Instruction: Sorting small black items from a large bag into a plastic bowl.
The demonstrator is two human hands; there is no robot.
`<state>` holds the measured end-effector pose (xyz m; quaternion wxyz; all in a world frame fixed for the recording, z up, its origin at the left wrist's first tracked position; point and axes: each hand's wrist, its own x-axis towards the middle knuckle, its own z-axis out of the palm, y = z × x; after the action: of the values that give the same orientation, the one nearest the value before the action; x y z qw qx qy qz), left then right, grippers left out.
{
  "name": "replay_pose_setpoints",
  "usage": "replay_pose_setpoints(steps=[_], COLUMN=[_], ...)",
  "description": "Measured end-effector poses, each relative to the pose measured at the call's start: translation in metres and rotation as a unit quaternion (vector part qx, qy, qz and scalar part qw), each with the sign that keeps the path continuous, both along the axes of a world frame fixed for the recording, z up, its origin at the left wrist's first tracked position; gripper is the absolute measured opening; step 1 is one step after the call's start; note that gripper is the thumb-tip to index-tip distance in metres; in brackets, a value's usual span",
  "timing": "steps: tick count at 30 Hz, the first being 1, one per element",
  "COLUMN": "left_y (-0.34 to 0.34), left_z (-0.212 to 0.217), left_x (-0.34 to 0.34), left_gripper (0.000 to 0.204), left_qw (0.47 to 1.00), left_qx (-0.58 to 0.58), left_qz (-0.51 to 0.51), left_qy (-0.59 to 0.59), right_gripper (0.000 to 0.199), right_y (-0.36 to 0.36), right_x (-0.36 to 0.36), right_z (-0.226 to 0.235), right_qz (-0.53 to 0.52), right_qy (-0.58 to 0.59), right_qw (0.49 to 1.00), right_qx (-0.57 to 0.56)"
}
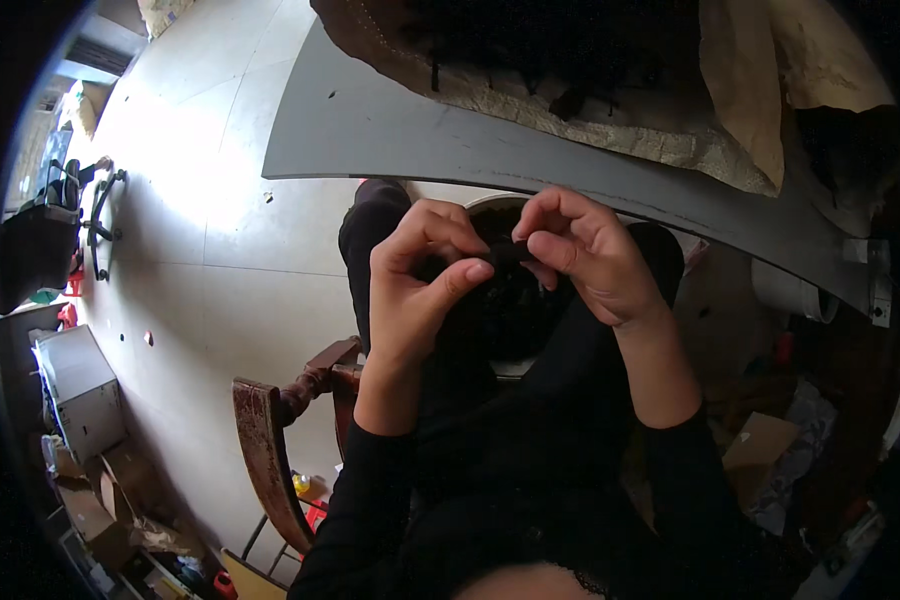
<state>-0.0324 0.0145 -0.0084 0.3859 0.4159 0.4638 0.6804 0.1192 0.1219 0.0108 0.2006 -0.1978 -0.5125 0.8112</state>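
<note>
Over my lap both hands work close together on a small black piece (508, 250), whose exact kind is too dark to make out. My right hand (602, 258) pinches it between thumb and fingertips. My left hand (410, 275) has its fingers curled and its fingertips at the piece's other end, the thumb slightly apart below. Between my knees, under the hands, stands a pale-rimmed bucket (497, 202) with dark contents that I cannot tell apart.
A grey tabletop (370, 130) lies ahead, with an opened sack (630, 143) of black pieces on it. A wooden chair arm (262, 430) is at my left. Cardboard boxes (98, 510) and a white box (75, 385) stand far left; a wheeled chair base (102, 225) is beyond.
</note>
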Motion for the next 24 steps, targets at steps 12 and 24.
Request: replay_pose_setpoints(steps=[12,24], left_y=[-0.002,-0.002], left_z=[0.007,0.002], left_x=[0.032,0.062], left_gripper=[0.02,0.017], left_qw=[0.99,0.986], left_qx=[-0.122,-0.088], left_qz=[0.016,0.043], left_qy=[0.074,-0.132], right_gripper=[0.011,0.014], right_y=[-0.02,-0.051], right_x=[0.009,0.01], right_z=[-0.011,-0.014], right_qz=[-0.123,-0.301], right_qy=[0.022,-0.058], right_qw=[0.955,0.804], right_qx=[0.268,0.509])
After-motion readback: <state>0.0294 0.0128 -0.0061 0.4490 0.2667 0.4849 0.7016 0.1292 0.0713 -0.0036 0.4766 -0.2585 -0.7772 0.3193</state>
